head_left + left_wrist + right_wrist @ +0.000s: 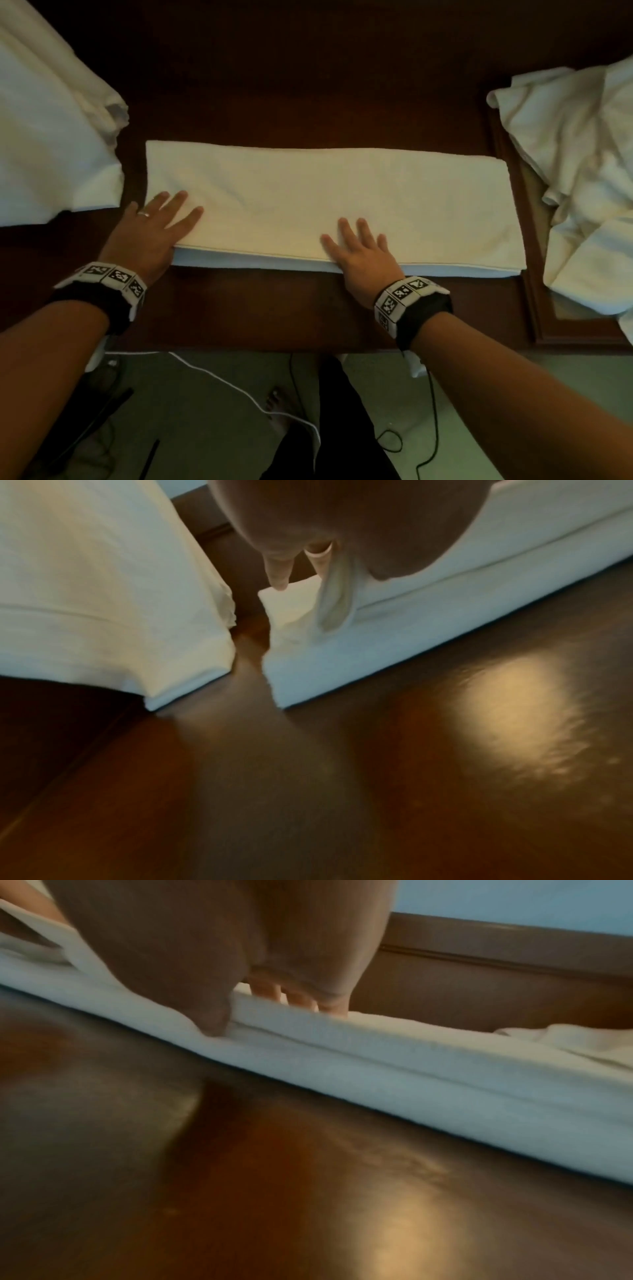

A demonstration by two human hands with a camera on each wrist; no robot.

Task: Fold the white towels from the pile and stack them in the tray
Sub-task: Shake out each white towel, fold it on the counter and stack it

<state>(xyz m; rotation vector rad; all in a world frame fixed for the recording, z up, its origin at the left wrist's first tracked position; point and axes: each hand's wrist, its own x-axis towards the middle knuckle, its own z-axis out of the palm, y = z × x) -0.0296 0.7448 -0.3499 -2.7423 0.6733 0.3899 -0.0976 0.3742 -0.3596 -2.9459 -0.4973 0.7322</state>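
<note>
Towel [329, 202] — flat under both hands

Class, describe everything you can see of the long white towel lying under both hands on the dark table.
The long white terry towel lies flat on the dark polished wooden table, folded lengthwise into a narrow band. Stacked layers with a stitched hem show along its near edge. Its top is mostly smooth, with faint creases. The left hand presses flat at its left end; the right hand presses near the middle of the near edge.
</note>
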